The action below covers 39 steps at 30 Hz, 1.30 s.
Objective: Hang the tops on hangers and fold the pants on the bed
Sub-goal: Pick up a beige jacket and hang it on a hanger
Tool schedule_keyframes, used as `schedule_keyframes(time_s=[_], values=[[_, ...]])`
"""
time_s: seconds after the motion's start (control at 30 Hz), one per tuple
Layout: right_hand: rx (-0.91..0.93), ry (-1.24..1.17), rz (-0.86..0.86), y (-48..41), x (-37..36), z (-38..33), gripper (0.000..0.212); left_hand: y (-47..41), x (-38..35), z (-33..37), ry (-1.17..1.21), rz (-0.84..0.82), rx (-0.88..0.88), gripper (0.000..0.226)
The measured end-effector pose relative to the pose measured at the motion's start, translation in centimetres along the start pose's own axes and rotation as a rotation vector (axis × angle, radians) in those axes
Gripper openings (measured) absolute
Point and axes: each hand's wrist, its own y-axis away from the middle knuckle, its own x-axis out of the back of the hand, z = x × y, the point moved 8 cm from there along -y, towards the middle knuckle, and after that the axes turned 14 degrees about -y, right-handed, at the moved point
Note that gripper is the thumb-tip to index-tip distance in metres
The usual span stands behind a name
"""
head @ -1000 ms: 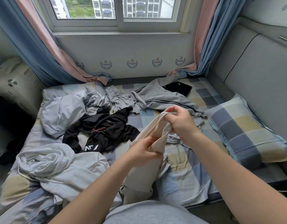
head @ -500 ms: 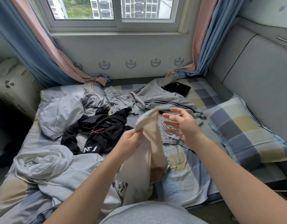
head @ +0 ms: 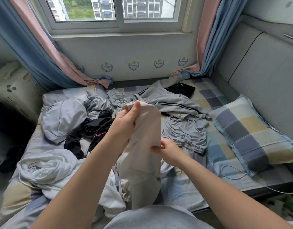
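We fist the top of the beige garment (head: pixel 145 162) in left hand (head: pixel 126 124), right hand (head: pixel 169 152) pinches its edge; slack pinch could drop it crumpled.

The person's left hand (head: pixel 124 124) and right hand (head: pixel 169 152) are bare. So are the long left forearm (head: pixel 86 172) and right forearm (head: pixel 225 187), uncovered along all of their length that shows, down to the lower edge of the view. At the bottom middle, between the two arms, is a rounded patch of the light grey soft cloth garment (head: pixel 152 219) that the person wears, plain and smooth with only faint folds; whether it is a shirt front or a trouser leg cannot be told.
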Motion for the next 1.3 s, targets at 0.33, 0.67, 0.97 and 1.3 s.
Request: schedule_keyframes(time_s=[0.33, 0.67, 0.97, 1.3], values=[[-0.012, 0.058, 0.219, -0.9, 5.6, 0.9, 0.032, -1.4, 2.6, -1.8, -0.266, -0.069, 0.121, 0.041], [0.174, -0.245, 0.257, 1.7, 4.7, -9.0, 0.023, 0.4, -2.9, -8.2, -0.689, -0.392, 0.196, 0.067], [0.269, -0.492, 0.243, 3.3, 4.0, -13.2, 0.018, -1.0, -2.2, -7.7, -0.841, 0.008, -0.144, 0.034], [-0.015, -0.318, 0.214, 1.7, 4.2, -5.8, 0.008, -1.7, 3.9, -2.1, -0.451, 0.271, -0.179, 0.026]])
